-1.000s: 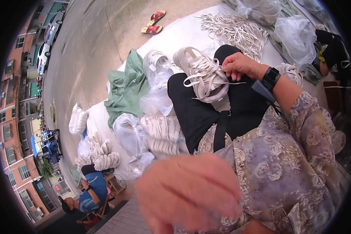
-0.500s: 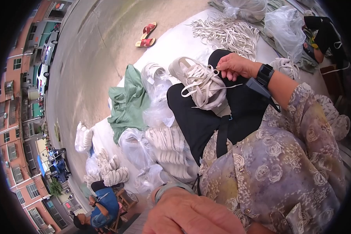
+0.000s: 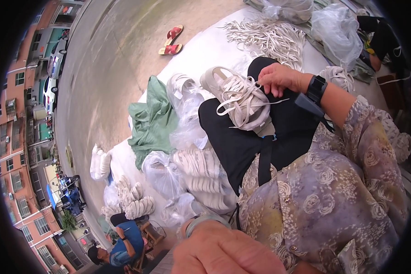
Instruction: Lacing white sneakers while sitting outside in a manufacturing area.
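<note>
A beige-white lace-up sneaker (image 3: 242, 98) rests across my black-trousered knees, its toe pointing to the upper left. Loose white shoelace (image 3: 235, 97) loops tangle over its upper. My right hand (image 3: 276, 80), closed, pinches a shoelace strand at the sneaker's edge. A black watch (image 3: 316, 88) circles that wrist, with a dark grey flat piece (image 3: 307, 106) hanging by it. Close to the camera at the lower edge is my left hand (image 3: 228, 251), back side showing, with a pale band (image 3: 208, 221) on its wrist. Its fingers are cut off by the picture's edge.
A heap of loose laces (image 3: 274, 43) lies on the white sheet beyond my knees. Stacked pale shoes (image 3: 201, 176), plastic bags (image 3: 162, 171) and green cloth (image 3: 153, 123) lie to the left. Red sandals (image 3: 171, 41) stand farther off; another person (image 3: 123, 244) sits at lower left.
The view has shifted slightly, so most things sit a little farther right. My right hand still pinches the lace; my left hand stays by the lower edge.
</note>
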The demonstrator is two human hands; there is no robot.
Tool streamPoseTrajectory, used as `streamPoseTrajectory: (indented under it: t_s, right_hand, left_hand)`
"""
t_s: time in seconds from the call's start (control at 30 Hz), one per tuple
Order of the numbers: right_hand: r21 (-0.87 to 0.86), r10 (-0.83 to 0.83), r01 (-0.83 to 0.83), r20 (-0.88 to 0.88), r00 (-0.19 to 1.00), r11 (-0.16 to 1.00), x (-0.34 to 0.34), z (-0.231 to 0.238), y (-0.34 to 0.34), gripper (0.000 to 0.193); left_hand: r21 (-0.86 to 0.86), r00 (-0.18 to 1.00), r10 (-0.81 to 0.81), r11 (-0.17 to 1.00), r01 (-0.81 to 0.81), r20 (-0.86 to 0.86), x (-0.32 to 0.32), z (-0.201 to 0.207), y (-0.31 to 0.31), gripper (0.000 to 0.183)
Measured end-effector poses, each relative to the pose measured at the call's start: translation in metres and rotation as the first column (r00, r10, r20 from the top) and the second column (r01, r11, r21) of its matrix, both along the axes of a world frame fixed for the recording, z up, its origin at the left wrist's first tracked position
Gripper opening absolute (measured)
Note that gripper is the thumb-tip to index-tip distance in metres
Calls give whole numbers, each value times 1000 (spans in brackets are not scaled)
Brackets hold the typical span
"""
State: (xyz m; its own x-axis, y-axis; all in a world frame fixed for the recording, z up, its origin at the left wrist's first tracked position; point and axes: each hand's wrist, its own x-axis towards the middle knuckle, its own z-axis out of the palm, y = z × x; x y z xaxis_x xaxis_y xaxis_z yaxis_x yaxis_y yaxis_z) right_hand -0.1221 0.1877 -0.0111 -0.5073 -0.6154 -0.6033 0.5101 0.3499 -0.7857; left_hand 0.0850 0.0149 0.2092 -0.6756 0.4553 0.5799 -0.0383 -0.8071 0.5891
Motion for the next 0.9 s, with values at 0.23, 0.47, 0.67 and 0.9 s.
streamPoseTrajectory:
  t_s: [0.23,0.47,0.67,0.9]
  right_hand:
    - [382,439,-217,-803,404,898,34,-9,-6,41]
    - [-44,-40,8,-801,597,999,16,-20,-5,25]
    - [-176,-201,152,-305,931,973,7,-5,37,23]
    - [-235,-225,133,-428,875,963,12,-2,44,26]
  left_hand:
    - [-88,992,99,991,-105,-76,12,6,-7,45]
    - [-238,922,385,892,-385,-46,13,-44,-21,33]
    - [-877,397,906,306,-370,148,-2,-136,-41,16]
    - [-849,612,594,-430,-306,-522,-33,-227,-33,17]
